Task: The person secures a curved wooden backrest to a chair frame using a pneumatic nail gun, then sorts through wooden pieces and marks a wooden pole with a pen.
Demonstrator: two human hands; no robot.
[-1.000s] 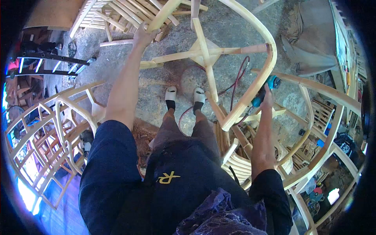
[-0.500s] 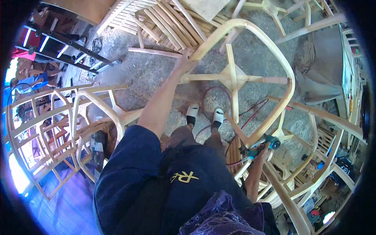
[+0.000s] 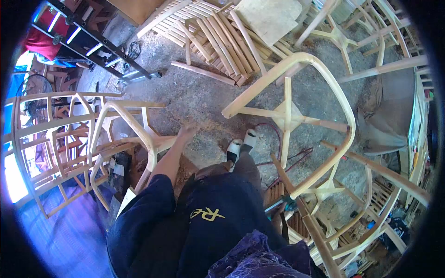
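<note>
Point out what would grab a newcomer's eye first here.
Most likely the pale wooden frame right of centre, its curved rail sweeping round above a crossed base. Next, perhaps, the bright yellow lettering on the dark shirt at lower middle. Then the neat bundle of wooden slats near the top, and the teal power tool at the person's right side.

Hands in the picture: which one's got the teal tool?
The right hand, tucked low beside the body, holds the teal tool. The left hand is out over the floor with no tool.
</note>
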